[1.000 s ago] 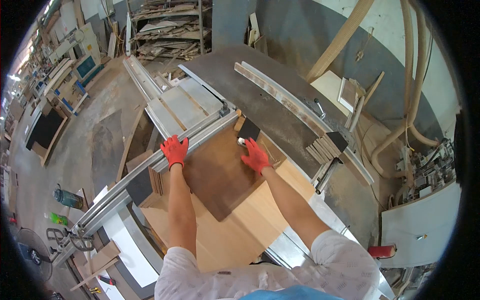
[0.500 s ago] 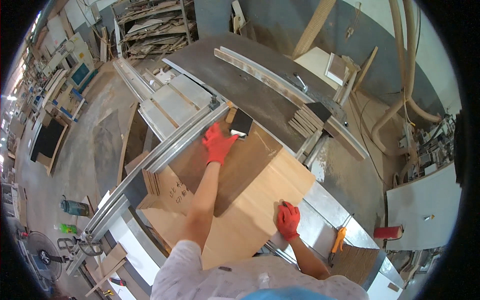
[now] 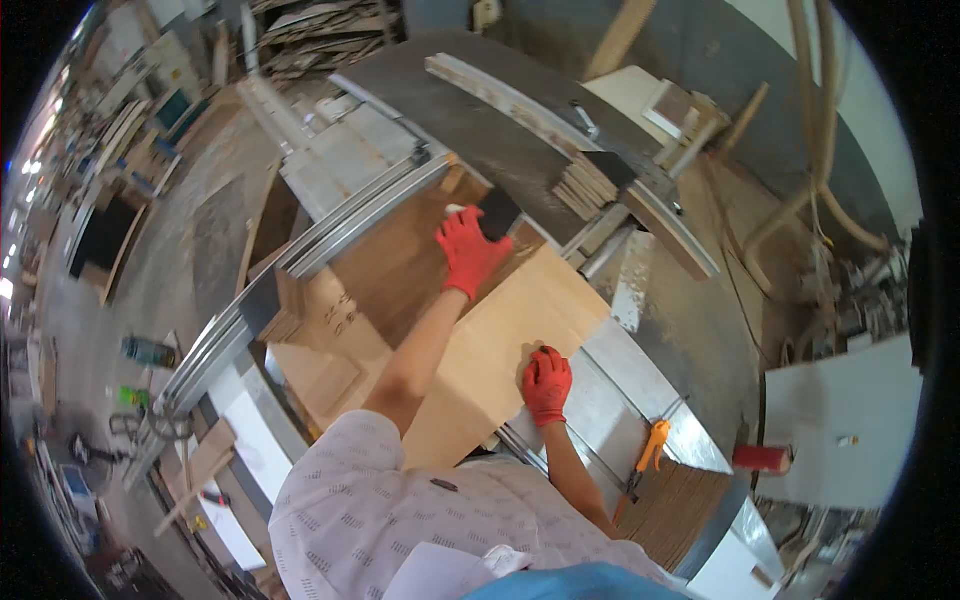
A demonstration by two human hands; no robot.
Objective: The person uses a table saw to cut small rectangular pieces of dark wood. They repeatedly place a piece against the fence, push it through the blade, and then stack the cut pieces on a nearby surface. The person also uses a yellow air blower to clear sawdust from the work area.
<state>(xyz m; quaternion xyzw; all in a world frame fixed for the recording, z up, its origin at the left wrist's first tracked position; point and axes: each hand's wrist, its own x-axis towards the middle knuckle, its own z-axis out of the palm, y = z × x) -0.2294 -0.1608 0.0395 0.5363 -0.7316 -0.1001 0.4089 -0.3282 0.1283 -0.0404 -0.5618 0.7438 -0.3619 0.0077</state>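
Observation:
My left hand [image 3: 470,252], in a red glove, reaches over the dark brown wood panel [image 3: 395,270] with its fingers spread. Its fingertips are at a small black block [image 3: 500,212] by the panel's far end; whether they press on it cannot be made out. A light wood board [image 3: 525,310] lies along the brown panel's right side. On that board's right edge rests my right hand [image 3: 547,385], also red-gloved, fingers slightly bent and lying on the surface. A small dark spot shows at its fingertips, too small to name.
A metal rail [image 3: 330,235] borders the panels on the left. Beyond them is a dark machine table [image 3: 440,95] with a long fence [image 3: 510,105] and stacked strips [image 3: 585,190]. An orange-handled tool [image 3: 654,445] lies near a stack of brown boards [image 3: 680,510] at right.
My left hand has shifted right, from beside the black block to over its near edge. The right hand stays on the board's edge. The whole view has shifted.

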